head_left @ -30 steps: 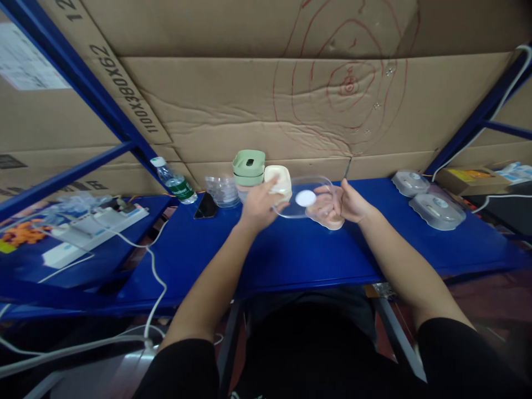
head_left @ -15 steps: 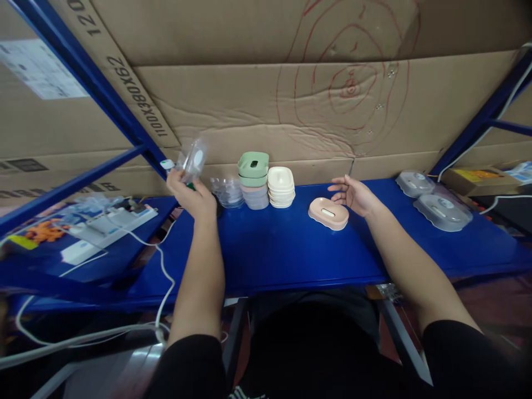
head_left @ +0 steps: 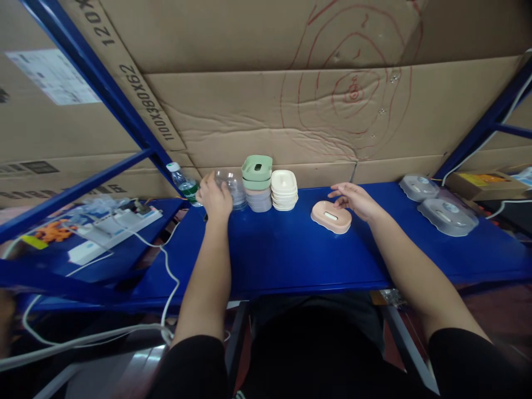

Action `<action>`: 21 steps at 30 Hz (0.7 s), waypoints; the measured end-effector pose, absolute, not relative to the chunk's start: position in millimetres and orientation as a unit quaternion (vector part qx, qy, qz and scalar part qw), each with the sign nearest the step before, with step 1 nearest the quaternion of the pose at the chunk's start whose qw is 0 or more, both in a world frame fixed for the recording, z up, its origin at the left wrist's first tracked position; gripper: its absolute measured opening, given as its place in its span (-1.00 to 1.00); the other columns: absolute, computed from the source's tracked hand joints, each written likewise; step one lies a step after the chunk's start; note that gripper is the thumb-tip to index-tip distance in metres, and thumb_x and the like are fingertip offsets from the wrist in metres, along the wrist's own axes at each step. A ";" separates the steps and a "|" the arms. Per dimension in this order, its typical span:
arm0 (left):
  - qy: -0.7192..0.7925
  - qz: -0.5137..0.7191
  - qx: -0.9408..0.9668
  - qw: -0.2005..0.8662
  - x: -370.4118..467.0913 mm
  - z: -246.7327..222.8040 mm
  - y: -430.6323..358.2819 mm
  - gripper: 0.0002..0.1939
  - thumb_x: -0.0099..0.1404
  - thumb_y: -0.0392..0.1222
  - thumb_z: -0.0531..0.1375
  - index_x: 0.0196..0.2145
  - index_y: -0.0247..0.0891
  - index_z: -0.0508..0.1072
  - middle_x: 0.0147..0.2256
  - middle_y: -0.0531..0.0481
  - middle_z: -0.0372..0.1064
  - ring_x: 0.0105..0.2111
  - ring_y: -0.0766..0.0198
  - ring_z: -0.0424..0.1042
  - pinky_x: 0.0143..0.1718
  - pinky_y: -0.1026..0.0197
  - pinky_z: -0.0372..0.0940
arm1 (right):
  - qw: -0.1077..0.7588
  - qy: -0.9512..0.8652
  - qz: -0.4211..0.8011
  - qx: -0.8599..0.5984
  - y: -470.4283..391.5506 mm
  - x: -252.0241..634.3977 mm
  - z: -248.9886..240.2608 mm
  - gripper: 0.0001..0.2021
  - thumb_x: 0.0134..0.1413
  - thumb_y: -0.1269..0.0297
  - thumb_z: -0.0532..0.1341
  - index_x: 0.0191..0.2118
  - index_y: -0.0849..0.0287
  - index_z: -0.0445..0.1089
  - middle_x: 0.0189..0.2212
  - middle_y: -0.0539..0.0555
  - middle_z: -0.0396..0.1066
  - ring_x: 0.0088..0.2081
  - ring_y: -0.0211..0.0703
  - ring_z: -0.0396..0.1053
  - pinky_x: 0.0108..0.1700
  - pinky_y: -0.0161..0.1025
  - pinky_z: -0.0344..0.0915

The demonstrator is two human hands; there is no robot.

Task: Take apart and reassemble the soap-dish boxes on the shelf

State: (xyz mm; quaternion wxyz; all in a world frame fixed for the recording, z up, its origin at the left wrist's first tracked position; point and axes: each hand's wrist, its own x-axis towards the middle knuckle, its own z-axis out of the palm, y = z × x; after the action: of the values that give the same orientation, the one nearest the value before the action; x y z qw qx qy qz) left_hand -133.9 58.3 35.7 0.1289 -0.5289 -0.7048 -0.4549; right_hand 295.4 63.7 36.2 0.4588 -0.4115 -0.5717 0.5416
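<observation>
Left hand (head_left: 215,198), lowered from its raised position, now reaches the clear stack (head_left: 238,196); we cannot tell its grip. Our right hand (head_left: 358,201), loosely open, hovers beside the pink lid (head_left: 321,213) on the blue table (head_left: 282,255).

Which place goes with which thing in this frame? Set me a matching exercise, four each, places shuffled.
Things:
1. Clear containers
2. Cream stack
3. Pink lid
4. Green containers

Places:
A. By the right hand
B. Atop pinkish and greyish pieces
C. Beside the left hand
D. Just right of the green-topped stack

Pairs: 1-C; 2-D; 3-A; 4-B
</observation>
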 end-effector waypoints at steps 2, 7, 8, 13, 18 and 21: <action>-0.704 -0.453 -0.533 0.127 -134.9 32.8 59.9 -0.49 0.43 -0.18 0.07 0.29 -0.28 0.30 0.29 -0.39 0.26 0.33 -0.17 0.21 0.33 -0.31 -0.01 | 0.448 -0.604 0.498 -0.432 63.7 296.1 35.0 -0.71 0.22 0.02 0.32 -0.08 0.10 0.50 -0.14 0.14 0.61 -0.42 -0.24 0.49 -0.33 -0.23 0.50; -0.696 -0.472 -0.522 0.145 -135.6 28.7 61.7 -0.49 0.38 -0.15 0.12 0.24 -0.30 0.34 0.24 -0.39 0.33 0.29 -0.21 0.25 0.30 -0.31 0.03 | 0.377 -0.743 0.234 -0.502 61.8 307.0 32.8 -0.47 0.12 -0.08 0.35 0.11 0.11 0.47 -0.01 0.21 0.58 -0.07 0.09 0.55 0.04 0.08 0.47; -0.691 -0.485 -0.513 0.156 -134.5 29.4 61.1 -0.49 0.38 -0.13 0.12 0.24 -0.31 0.34 0.23 -0.40 0.32 0.29 -0.22 0.25 0.30 -0.32 0.02 | 0.333 -0.769 0.189 -0.512 60.8 310.2 32.8 -0.38 0.09 -0.13 0.36 0.19 0.11 0.44 0.06 0.23 0.55 0.03 0.17 0.52 0.12 0.13 0.43; -0.595 -0.560 -0.529 0.228 -107.2 36.9 51.0 -0.49 0.42 -0.02 0.10 0.23 -0.33 0.32 0.19 -0.39 0.33 0.26 -0.16 0.26 0.30 -0.25 0.04 | 0.079 -0.816 0.137 -0.556 53.1 316.1 36.0 -0.04 -0.18 -0.32 0.43 0.34 0.00 0.34 0.26 0.20 0.41 0.23 0.41 0.38 0.20 0.19 0.34; -0.411 -0.494 -0.740 0.199 -37.7 32.7 30.6 -0.61 0.43 -0.01 0.14 0.09 -0.27 0.43 0.07 -0.29 0.45 0.13 -0.06 0.40 0.21 -0.17 0.21 | 0.077 -0.845 0.195 -0.492 46.0 301.0 41.3 -0.16 -0.10 -0.19 0.43 0.33 -0.09 0.34 0.23 0.09 0.45 0.18 0.31 0.43 0.15 0.09 0.38; -0.328 -0.354 -0.866 0.133 -0.7 22.5 19.0 -0.67 0.41 0.00 0.20 0.02 -0.20 0.50 0.10 -0.23 0.45 0.13 -0.03 0.42 0.16 -0.14 0.30 | 0.106 -0.863 0.197 -0.452 45.2 290.4 37.8 -0.18 -0.03 -0.07 0.41 0.37 -0.05 0.29 0.24 0.14 0.43 0.22 0.31 0.38 0.20 0.13 0.34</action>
State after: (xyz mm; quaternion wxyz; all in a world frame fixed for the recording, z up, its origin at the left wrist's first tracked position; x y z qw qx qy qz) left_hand -0.7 19.0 22.5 0.1332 -0.8656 -0.3276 -0.3544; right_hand 290.4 45.2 37.8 0.1059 -0.4524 -0.8632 0.1975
